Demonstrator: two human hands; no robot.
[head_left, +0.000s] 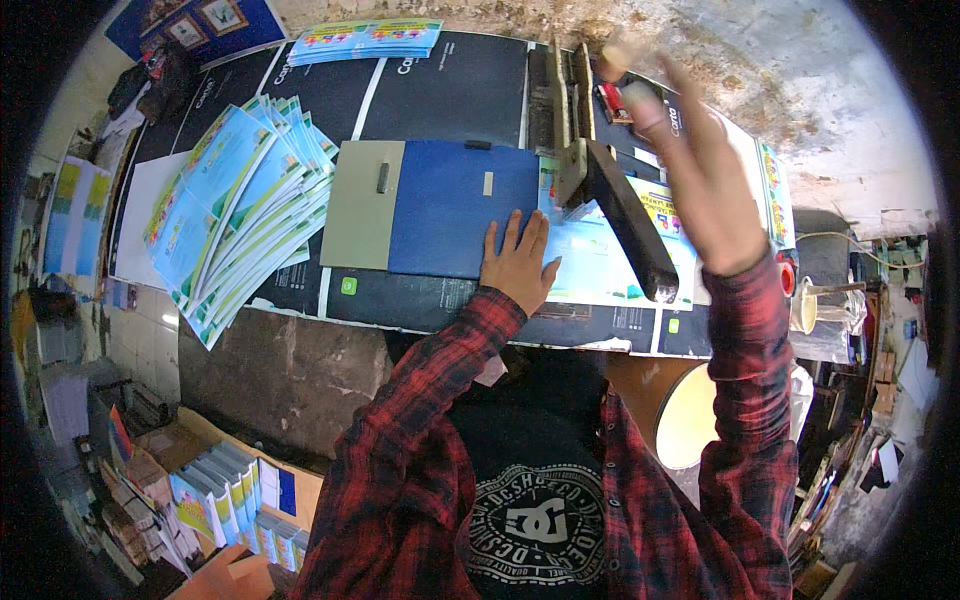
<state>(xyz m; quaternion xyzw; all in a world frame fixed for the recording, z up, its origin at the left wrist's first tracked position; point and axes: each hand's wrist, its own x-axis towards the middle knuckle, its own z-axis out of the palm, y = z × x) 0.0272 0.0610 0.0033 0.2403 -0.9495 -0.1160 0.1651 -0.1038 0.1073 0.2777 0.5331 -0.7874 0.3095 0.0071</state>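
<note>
My left hand (517,266) lies flat, fingers a little apart, on the lower right corner of a blue board (450,205). A grey-green strip (362,200) joins the board's left side. Right of the board stands a metal device with a long black lever (632,225), which slants down toward me. Under the lever are light-blue printed sheets (585,262). My right hand (700,175) is raised right of the lever, slightly blurred, with thumb and fingers stretched apart and nothing visible in it.
A fanned pile of printed sheets (240,200) covers the table's left part. Another stack (365,40) lies at the back edge. A red object (614,103) is behind the lever. Below left, a carton (290,478) holds bundled booklets. A round yellowish seat (690,418) stands at right.
</note>
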